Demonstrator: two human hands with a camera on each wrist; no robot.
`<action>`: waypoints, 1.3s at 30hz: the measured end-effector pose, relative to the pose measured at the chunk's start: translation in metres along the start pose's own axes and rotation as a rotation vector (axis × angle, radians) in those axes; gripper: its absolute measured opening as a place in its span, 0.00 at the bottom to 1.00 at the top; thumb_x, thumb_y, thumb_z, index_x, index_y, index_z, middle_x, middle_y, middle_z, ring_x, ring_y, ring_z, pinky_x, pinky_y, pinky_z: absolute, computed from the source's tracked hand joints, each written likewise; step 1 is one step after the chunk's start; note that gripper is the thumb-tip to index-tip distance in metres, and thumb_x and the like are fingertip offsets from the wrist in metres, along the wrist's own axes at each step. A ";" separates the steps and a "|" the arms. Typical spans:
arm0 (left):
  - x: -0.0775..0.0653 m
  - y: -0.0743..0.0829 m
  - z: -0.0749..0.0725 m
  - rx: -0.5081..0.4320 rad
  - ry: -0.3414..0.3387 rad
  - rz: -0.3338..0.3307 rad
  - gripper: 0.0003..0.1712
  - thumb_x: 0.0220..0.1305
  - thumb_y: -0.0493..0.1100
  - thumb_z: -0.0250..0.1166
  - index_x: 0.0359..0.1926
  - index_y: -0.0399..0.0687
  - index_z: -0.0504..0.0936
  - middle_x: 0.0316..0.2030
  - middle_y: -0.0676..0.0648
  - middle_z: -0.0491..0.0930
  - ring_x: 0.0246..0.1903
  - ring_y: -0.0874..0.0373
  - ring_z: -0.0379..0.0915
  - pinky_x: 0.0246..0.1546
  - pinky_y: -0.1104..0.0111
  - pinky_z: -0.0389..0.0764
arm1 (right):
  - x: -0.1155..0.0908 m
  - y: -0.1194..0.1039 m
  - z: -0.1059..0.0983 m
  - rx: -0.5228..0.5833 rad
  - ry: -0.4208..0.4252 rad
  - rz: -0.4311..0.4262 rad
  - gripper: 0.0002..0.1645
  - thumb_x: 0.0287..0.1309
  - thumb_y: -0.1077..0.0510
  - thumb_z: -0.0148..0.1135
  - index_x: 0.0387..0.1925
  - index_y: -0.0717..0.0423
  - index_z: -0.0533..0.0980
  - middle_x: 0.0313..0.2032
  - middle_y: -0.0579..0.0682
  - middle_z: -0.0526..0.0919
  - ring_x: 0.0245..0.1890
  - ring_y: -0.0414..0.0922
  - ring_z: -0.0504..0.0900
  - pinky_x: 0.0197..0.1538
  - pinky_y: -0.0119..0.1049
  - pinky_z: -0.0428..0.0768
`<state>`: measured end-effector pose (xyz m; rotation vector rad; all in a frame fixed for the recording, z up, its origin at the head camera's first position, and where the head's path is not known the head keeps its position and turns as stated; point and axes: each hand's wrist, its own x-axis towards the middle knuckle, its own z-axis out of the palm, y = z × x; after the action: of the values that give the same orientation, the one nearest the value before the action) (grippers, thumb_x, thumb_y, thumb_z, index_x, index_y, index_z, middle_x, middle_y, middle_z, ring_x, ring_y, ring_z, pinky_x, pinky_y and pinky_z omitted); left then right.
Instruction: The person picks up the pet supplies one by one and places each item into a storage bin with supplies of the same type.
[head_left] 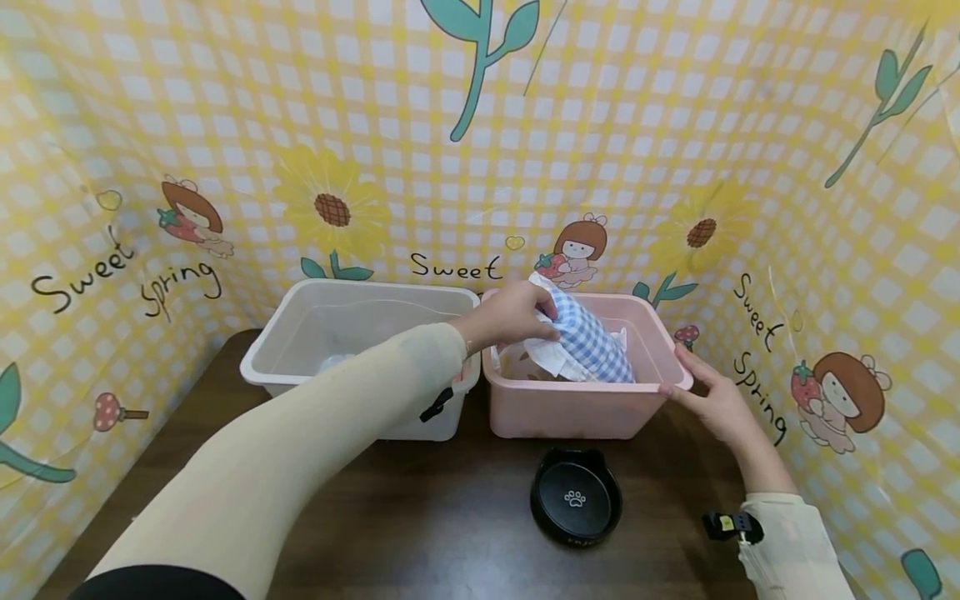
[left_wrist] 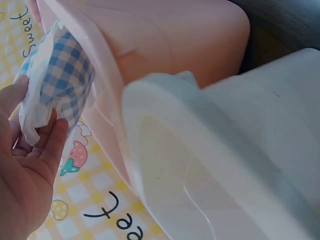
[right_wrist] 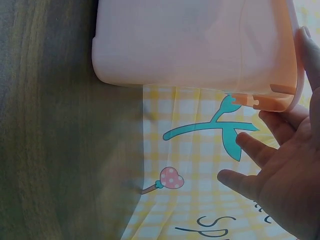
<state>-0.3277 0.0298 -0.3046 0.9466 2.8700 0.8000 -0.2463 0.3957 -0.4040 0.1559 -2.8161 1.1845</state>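
My left hand (head_left: 513,315) pinches a soft blue-and-white checked packet (head_left: 592,340) by its crumpled white end. The packet slants over the inside of the pink bin (head_left: 562,414), its lower end down behind the front rim. In the left wrist view the thumb and fingers (left_wrist: 54,142) lie on either side of the white edge. At the bin's right front corner, my right hand (head_left: 716,406) holds the rim between thumb and index finger. The right wrist view shows its other fingers (right_wrist: 256,150) spread below the corner.
A white bin (head_left: 262,367) stands left of the pink one, under my left forearm, with something clear inside. A black bowl (head_left: 576,500) with a paw print sits in front on the dark wooden table (head_left: 420,533). Yellow checked cloth (head_left: 465,192) surrounds the back and sides.
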 end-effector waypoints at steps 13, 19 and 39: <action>-0.001 -0.011 0.000 -0.193 -0.006 0.083 0.11 0.62 0.44 0.76 0.42 0.44 0.87 0.37 0.52 0.87 0.40 0.62 0.82 0.45 0.72 0.82 | -0.005 0.002 -0.005 -0.023 -0.010 0.041 0.53 0.64 0.37 0.67 0.81 0.44 0.51 0.80 0.59 0.49 0.78 0.69 0.48 0.70 0.75 0.48; -0.007 -0.009 -0.008 -0.233 0.015 0.062 0.10 0.62 0.45 0.75 0.42 0.48 0.87 0.38 0.53 0.87 0.41 0.62 0.82 0.46 0.71 0.83 | -0.007 0.002 -0.007 -0.023 -0.014 0.049 0.53 0.65 0.38 0.67 0.81 0.45 0.50 0.80 0.59 0.48 0.78 0.70 0.47 0.70 0.76 0.48; -0.068 -0.019 -0.021 -0.445 0.106 -0.016 0.13 0.62 0.48 0.76 0.44 0.52 0.86 0.40 0.53 0.86 0.42 0.59 0.82 0.47 0.64 0.84 | -0.002 -0.003 0.002 -0.011 -0.019 0.060 0.53 0.64 0.36 0.67 0.81 0.40 0.50 0.80 0.57 0.49 0.78 0.67 0.48 0.71 0.74 0.51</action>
<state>-0.2861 -0.0315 -0.3055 0.8414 2.5942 1.4439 -0.2440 0.3924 -0.4034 0.0823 -2.8624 1.1848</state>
